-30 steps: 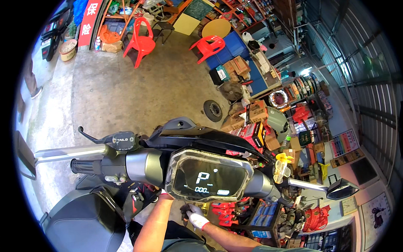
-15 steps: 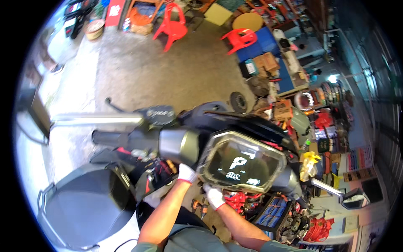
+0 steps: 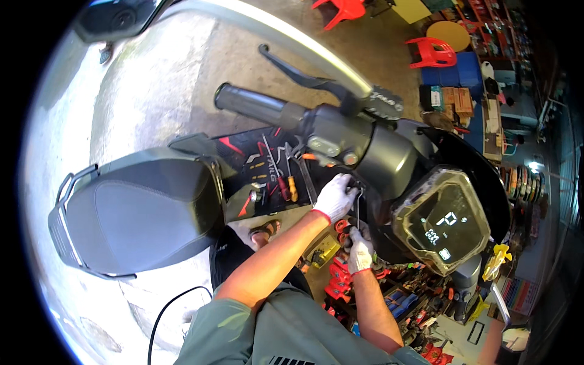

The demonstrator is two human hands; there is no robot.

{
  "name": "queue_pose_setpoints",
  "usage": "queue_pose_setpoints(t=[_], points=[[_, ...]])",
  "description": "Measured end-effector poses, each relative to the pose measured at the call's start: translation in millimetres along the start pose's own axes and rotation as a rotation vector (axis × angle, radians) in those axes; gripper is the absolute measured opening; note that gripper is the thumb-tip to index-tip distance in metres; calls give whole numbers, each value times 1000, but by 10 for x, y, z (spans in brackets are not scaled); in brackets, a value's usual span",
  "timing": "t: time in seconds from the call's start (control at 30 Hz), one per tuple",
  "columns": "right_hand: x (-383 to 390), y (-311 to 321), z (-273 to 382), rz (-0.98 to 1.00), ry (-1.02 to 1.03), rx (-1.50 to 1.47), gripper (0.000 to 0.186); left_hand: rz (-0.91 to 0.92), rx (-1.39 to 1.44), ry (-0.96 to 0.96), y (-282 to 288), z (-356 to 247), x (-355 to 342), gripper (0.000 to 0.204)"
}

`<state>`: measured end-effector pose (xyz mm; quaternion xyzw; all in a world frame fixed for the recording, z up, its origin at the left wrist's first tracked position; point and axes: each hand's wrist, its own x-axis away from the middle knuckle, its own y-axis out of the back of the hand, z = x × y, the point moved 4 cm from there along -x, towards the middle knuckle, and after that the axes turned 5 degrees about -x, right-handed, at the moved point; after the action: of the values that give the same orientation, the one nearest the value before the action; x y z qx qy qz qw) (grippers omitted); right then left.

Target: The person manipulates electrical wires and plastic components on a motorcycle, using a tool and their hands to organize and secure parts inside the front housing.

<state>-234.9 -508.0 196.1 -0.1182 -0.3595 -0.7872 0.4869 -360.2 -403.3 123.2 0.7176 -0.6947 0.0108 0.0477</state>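
Observation:
I stand beside a black scooter turned sideways to me, its lit dashboard display (image 3: 443, 222) on the right. My right hand (image 3: 361, 248), in a white knit glove, is closed around the lower end of a slim silver metal tool (image 3: 359, 210). Its upper end rises beside the panel below the handlebar; what kind of tool it is I cannot make out. My left hand (image 3: 336, 198), gloved too, has its fingers bent together against that panel, next to the tool's tip. Whatever they pinch is hidden. The black handlebar grip (image 3: 252, 104) and lever (image 3: 298, 73) are above my hands.
On the footboard lie a yellow-handled screwdriver (image 3: 292, 190), a red-handled screwdriver (image 3: 283, 188) and a wrench (image 3: 306, 173). The black seat (image 3: 143, 210) fills the left. Cardboard boxes (image 3: 462, 100), a red chair (image 3: 432, 52) and crowded shelves stand at the right.
My view has swung toward the right and closer, so the scooter appears turned. Both hands are now up at the panel below the handlebar, with the slim metal tool showing between them.

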Motion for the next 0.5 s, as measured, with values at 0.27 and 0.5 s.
queue_pose_setpoints(t=[0.27, 0.5], points=[[64, -86, 65, -56, 12, -35, 14, -16, 53, 35, 26, -66, -36, 21], [138, -50, -53, -81, -34, -409, 15, 38, 104, 143, 42, -135, -5, 27]])
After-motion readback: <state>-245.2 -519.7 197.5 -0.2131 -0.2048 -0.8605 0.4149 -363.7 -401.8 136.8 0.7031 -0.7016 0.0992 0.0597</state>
